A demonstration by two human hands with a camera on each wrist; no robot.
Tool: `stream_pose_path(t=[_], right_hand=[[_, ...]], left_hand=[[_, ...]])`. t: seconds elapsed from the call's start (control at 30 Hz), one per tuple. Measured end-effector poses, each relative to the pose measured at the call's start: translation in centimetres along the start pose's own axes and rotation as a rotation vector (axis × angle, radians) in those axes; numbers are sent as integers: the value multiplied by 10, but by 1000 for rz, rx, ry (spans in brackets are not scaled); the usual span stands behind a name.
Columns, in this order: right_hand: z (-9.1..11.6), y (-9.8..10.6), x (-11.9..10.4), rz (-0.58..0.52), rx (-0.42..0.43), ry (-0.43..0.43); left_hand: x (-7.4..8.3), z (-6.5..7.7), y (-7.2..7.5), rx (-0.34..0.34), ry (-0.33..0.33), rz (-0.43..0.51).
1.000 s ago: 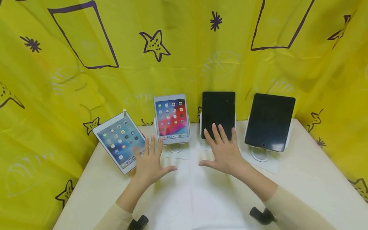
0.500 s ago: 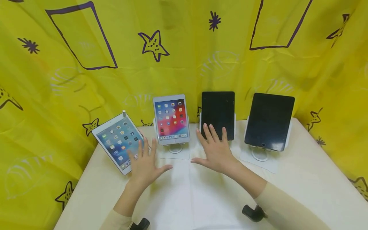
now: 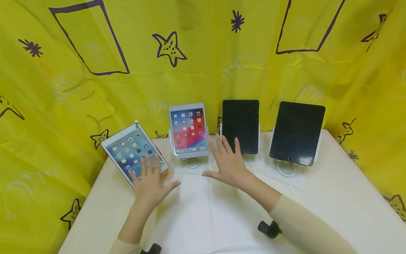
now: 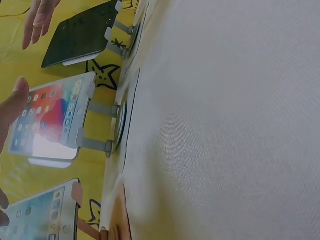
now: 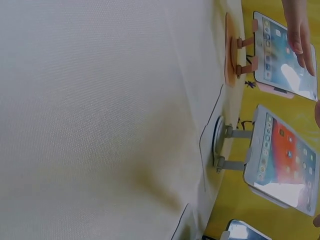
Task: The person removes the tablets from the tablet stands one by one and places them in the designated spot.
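My left hand point(image 3: 149, 185) has its fingers spread in front of the lower part of the leftmost tablet point(image 3: 122, 151), whose blue-grey home screen is lit. My right hand point(image 3: 229, 165), fingers also spread, is before the left edge of a dark-screened tablet point(image 3: 242, 123). Between the hands, a white tablet point(image 3: 189, 130) shows a red and blue home screen. It leans on a white stand in the left wrist view, where my left thumb point(image 4: 14, 102) overlaps it. Neither hand holds anything; touch on a screen cannot be made out.
Another dark tablet point(image 3: 296, 134) stands at the right on a white stand with a ring base point(image 3: 286, 170). A pinkish stand point(image 5: 245, 55) bears the leftmost tablet. A yellow patterned curtain point(image 3: 206, 49) hangs behind the white table point(image 3: 196, 218). Black mounts point(image 3: 269, 229) sit at the wrists.
Both hands have moved left with fingers spread. The left covers more of the leftmost tablet, and the right has slid toward the dark tablet's left edge. The tablets stay in place.
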State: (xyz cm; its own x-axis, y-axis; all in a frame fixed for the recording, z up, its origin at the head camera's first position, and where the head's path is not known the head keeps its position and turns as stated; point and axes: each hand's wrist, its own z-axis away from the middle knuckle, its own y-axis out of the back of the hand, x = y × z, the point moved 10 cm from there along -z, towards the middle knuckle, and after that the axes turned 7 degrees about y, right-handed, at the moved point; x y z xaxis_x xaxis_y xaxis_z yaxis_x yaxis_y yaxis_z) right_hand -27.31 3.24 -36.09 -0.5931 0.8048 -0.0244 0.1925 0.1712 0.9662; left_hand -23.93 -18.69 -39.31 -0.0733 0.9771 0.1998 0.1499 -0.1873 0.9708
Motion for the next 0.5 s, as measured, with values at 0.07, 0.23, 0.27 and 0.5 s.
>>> stream_pose_path(t=[0.07, 0.23, 0.27, 0.5], right_hand=[[-4, 0, -4, 7, 5, 11], [-13, -4, -13, 24, -1, 29], [-14, -5, -15, 27, 1, 30], [-22, -10, -27, -1, 23, 38]], left_hand=[[-4, 1, 1, 7, 5, 13], [-12, 4, 5, 39, 26, 65], [-13, 5, 5, 43, 31, 78], [-23, 6, 6, 46, 110, 177]])
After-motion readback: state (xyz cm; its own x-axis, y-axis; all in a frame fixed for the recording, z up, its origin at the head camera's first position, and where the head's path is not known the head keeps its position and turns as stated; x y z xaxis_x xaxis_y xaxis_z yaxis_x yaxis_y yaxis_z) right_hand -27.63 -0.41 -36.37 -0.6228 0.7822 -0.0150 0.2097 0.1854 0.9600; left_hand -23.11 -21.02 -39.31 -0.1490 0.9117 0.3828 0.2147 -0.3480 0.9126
